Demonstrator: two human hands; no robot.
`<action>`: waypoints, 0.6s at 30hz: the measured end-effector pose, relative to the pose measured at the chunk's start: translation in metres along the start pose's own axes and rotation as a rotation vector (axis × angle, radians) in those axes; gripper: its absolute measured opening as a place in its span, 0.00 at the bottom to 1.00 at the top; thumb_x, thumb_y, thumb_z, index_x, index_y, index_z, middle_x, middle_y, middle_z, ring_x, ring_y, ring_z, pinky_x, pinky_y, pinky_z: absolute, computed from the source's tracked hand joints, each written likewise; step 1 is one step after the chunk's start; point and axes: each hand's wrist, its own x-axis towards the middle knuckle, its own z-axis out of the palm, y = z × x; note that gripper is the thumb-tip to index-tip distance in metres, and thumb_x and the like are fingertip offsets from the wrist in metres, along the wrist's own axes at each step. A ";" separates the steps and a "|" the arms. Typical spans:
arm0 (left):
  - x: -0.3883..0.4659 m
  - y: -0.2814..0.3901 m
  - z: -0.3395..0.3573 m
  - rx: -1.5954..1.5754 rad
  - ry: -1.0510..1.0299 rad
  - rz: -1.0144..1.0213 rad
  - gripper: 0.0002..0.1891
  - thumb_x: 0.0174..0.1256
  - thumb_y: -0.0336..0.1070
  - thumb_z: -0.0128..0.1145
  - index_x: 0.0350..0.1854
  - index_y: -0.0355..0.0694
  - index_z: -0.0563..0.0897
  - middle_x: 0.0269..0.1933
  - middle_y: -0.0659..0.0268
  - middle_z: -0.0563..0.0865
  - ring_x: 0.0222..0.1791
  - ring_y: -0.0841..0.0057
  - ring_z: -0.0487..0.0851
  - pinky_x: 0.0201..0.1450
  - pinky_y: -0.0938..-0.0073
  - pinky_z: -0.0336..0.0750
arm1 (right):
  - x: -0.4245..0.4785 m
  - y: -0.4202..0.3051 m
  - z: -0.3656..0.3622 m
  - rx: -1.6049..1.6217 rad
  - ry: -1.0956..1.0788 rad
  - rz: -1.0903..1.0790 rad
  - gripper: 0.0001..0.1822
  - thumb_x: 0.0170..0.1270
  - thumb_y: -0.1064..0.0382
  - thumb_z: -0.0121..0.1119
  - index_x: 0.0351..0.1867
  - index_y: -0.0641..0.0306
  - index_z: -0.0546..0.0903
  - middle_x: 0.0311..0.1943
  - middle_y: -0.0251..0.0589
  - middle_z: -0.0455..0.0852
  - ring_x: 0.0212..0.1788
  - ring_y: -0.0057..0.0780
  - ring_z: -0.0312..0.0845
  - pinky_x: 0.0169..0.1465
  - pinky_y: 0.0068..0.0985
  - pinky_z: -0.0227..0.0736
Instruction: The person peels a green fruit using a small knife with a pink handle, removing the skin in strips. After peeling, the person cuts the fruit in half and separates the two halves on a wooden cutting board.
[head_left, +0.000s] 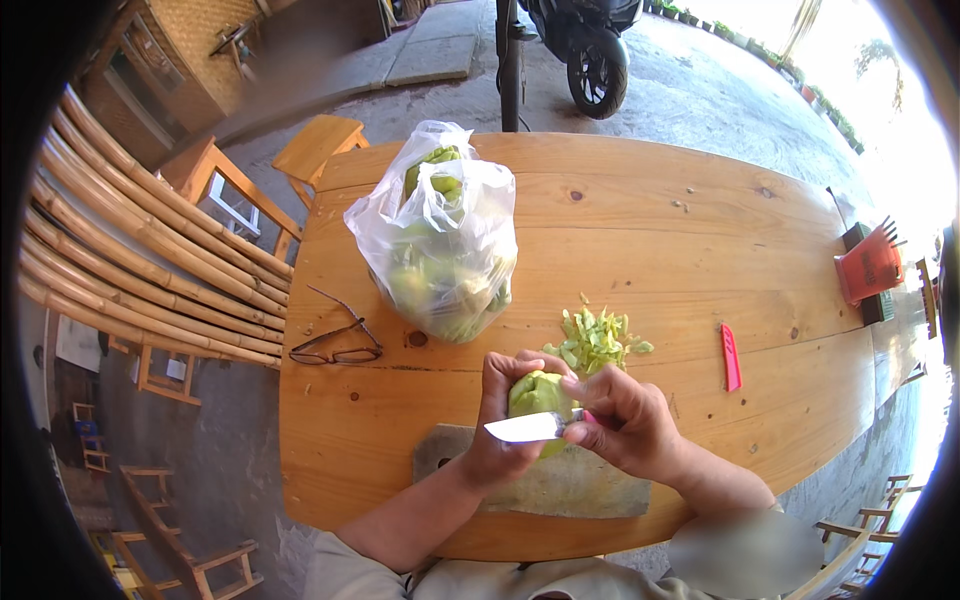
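Observation:
A pale green chayote (534, 393) rests in my left hand (495, 435), whose fingers curl around its far side. My right hand (630, 427) grips a small knife (525, 428) by its pink handle, and its fingers also touch the chayote's top. The blade points left across the near side of the chayote. Beneath both hands lies a worn grey cutting board (577, 487). Just beyond them is a heap of light green peelings (596, 337). A translucent plastic bag (442, 247) filled with more chayotes stands farther back on the left.
Folding eyeglasses (337, 352) lie at the wooden table's (637, 247) left side. To the right is a pink knife sheath (730, 358). An orange container (870, 266) stands at the right end. A bamboo bench (150, 240) borders the left, and a motorbike (592, 52) is parked beyond.

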 end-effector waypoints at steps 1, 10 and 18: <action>0.000 -0.002 -0.001 -0.010 -0.019 0.032 0.30 0.61 0.53 0.62 0.54 0.45 0.61 0.51 0.53 0.71 0.53 0.70 0.73 0.56 0.65 0.71 | -0.001 0.001 0.002 0.018 0.018 -0.001 0.20 0.58 0.57 0.70 0.46 0.62 0.76 0.14 0.34 0.74 0.18 0.21 0.67 0.26 0.20 0.66; 0.001 -0.001 0.001 -0.036 -0.022 0.011 0.29 0.61 0.49 0.63 0.54 0.45 0.60 0.51 0.52 0.71 0.52 0.71 0.74 0.55 0.66 0.71 | 0.002 0.007 -0.003 -0.045 0.016 -0.085 0.18 0.56 0.58 0.71 0.43 0.61 0.77 0.14 0.32 0.71 0.16 0.21 0.66 0.23 0.21 0.64; 0.000 -0.008 -0.001 -0.038 -0.072 0.117 0.26 0.60 0.35 0.60 0.53 0.45 0.58 0.51 0.53 0.70 0.49 0.73 0.72 0.54 0.68 0.69 | -0.004 0.006 0.008 -0.066 0.140 -0.089 0.16 0.56 0.59 0.71 0.42 0.60 0.79 0.14 0.31 0.69 0.16 0.21 0.64 0.21 0.21 0.61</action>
